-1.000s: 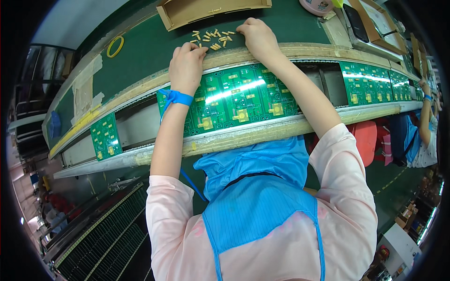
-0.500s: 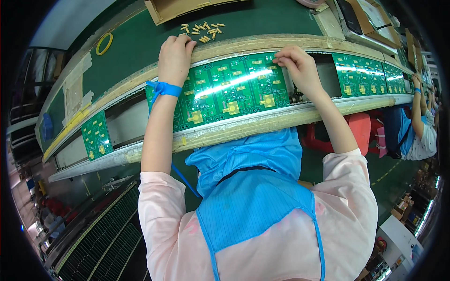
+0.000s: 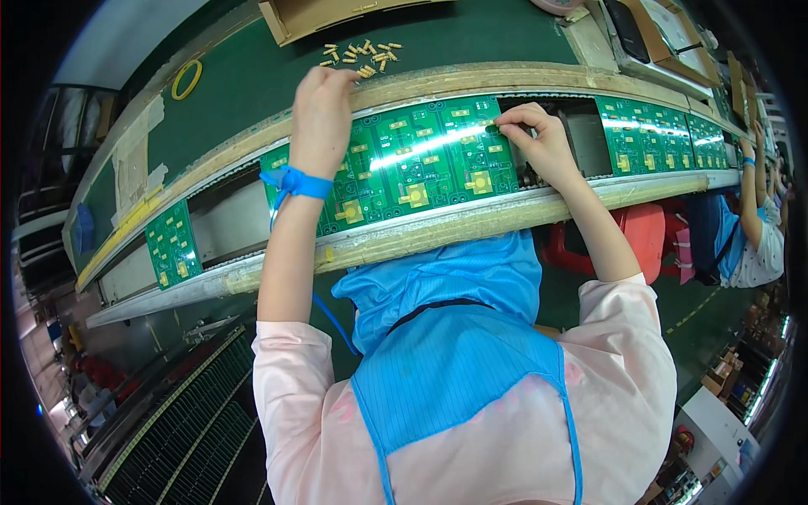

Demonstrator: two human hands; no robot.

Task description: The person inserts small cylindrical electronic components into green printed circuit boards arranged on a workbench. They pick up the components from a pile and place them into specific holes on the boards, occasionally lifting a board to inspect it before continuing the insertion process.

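Note:
A green printed circuit board [image 3: 404, 164] with rows of pale yellow pads lies in the conveyor track before me. My right hand [image 3: 540, 143] is over the board's right edge, thumb and forefinger pinched together at its surface; whatever they hold is too small to make out. Beyond the track, my left hand [image 3: 321, 118] reaches over the wooden rail, fingers bent together beside a loose pile of small tan cylindrical components [image 3: 370, 55]. Its fingertips are partly hidden, so what they pinch does not show. A blue wrist strap [image 3: 296, 182] circles my left wrist.
More green boards lie along the track, one at the left [image 3: 174, 244] and several at the right [image 3: 644, 135]. An open cardboard box [image 3: 290, 23] and a yellow tape ring [image 3: 187, 80] rest on the green bench. At far right, another person's arm [image 3: 747, 181] reaches toward the line.
My left hand has shifted slightly right, along the near side of the component pile. My right fingertips have come slightly lower, onto the board's right edge.

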